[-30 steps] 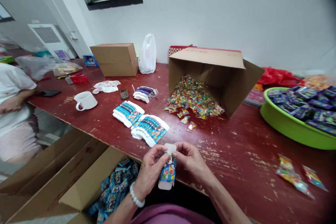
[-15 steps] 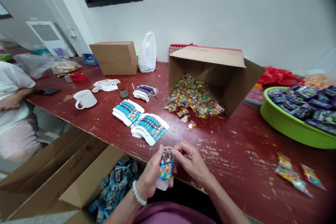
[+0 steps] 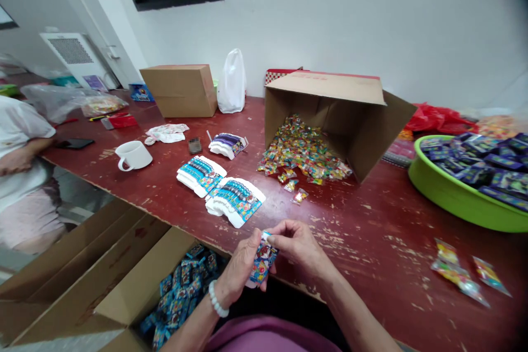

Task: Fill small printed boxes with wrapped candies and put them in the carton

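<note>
A small blue printed carton is gripped in my left hand, thumb along one side and fingers behind. My right hand pinches the carton's white top flap between thumb and fingers. Both hands are over the table's front edge. Just beyond them lie two fanned stacks of flat blue cartons. Farther back, wrapped candies spill from a cardboard box lying on its side. Below my left arm, an open cardboard box holds many filled blue cartons.
At right stands a green basin of purple packs, with several loose candy packets before it. A white mug, a purple carton stack and a closed box are at left. Another person's arm rests at far left.
The carton has tilted, its top now leaning right and its bottom flap less visible. My right fingers have shifted slightly on the top flap. Everything else stays in place.
</note>
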Demonstrator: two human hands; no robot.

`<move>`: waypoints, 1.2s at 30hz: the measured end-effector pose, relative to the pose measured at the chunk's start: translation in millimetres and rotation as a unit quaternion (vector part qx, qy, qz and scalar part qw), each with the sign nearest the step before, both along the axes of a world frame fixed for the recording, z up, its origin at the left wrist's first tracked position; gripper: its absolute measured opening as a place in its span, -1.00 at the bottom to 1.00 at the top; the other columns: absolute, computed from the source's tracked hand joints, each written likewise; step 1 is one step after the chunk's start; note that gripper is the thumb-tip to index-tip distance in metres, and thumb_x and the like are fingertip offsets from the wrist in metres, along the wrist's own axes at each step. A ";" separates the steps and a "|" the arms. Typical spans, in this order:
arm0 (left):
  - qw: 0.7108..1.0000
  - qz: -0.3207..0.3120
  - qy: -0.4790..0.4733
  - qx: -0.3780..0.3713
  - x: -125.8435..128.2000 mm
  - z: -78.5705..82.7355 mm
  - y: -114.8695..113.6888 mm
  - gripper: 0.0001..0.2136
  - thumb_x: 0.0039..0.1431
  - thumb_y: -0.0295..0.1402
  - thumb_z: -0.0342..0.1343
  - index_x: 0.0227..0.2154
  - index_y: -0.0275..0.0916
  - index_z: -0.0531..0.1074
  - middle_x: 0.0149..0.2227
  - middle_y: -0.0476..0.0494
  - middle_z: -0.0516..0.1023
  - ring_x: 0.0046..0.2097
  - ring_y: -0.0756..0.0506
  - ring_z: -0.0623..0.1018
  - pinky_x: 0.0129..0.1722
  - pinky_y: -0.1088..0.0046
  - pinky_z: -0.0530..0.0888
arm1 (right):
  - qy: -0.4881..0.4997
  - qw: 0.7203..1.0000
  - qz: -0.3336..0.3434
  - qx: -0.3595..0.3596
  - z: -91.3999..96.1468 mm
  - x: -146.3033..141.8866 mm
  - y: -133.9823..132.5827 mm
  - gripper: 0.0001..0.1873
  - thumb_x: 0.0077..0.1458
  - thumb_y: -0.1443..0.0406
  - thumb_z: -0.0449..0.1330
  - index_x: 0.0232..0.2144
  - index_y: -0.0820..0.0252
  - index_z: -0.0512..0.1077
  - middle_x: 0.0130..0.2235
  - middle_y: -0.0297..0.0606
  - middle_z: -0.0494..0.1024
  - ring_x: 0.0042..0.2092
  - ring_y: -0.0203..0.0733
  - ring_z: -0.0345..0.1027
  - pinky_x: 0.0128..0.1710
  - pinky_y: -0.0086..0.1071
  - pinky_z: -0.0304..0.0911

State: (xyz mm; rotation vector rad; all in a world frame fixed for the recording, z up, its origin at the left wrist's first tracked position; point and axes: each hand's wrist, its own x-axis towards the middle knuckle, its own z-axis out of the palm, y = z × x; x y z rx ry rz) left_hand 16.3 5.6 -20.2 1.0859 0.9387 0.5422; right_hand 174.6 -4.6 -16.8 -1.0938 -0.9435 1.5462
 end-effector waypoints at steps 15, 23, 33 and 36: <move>0.986 0.065 -0.112 -0.103 12.0 -2.6 -6.6 -0.48 0.20 0.05 -0.02 0.11 -0.15 0.25 -0.46 -0.01 0.48 -0.63 0.01 0.45 -0.68 0.55 0.36 | -0.311 0.922 -0.033 0.226 -10.1 0.8 -9.2 -0.86 0.18 0.23 0.18 -0.36 0.11 0.52 -0.25 -0.27 0.57 -0.23 -0.19 0.46 -0.20 -0.37 0.35; 0.987 0.068 -0.126 -0.075 -3.3 -3.1 -1.3 -0.55 0.08 -0.28 0.24 0.04 -0.17 0.30 -0.18 -0.15 0.55 -0.23 -0.06 0.52 -0.24 0.45 0.43 | -0.453 0.859 -0.230 0.056 -31.7 89.8 77.2 -0.65 0.05 0.23 0.21 -0.11 0.24 0.50 0.04 0.05 0.41 0.08 0.14 0.26 0.05 -0.06 0.13; 0.991 0.114 -0.065 0.003 -25.7 -2.4 14.7 -0.38 -0.12 -0.38 0.39 0.05 -0.17 0.32 -0.24 -0.03 0.49 -0.27 -0.03 0.49 -0.27 0.47 0.47 | -0.302 0.926 -0.225 -0.025 -39.6 103.2 79.3 -0.70 -0.22 0.09 0.36 -0.51 0.17 0.44 -0.54 -0.34 0.47 -0.48 -0.22 0.32 -0.47 -0.38 0.14; 0.989 0.142 -0.041 0.014 -26.6 0.3 24.7 -0.47 -0.10 -0.34 0.38 -0.03 -0.24 0.36 -0.35 -0.01 0.49 -0.38 0.00 0.50 -0.38 0.49 0.50 | -0.206 0.957 -0.206 -0.009 -26.0 89.4 55.3 -0.59 -0.22 0.01 0.36 -0.45 0.19 0.44 -0.54 -0.36 0.45 -0.55 -0.30 0.24 -0.55 -0.43 0.09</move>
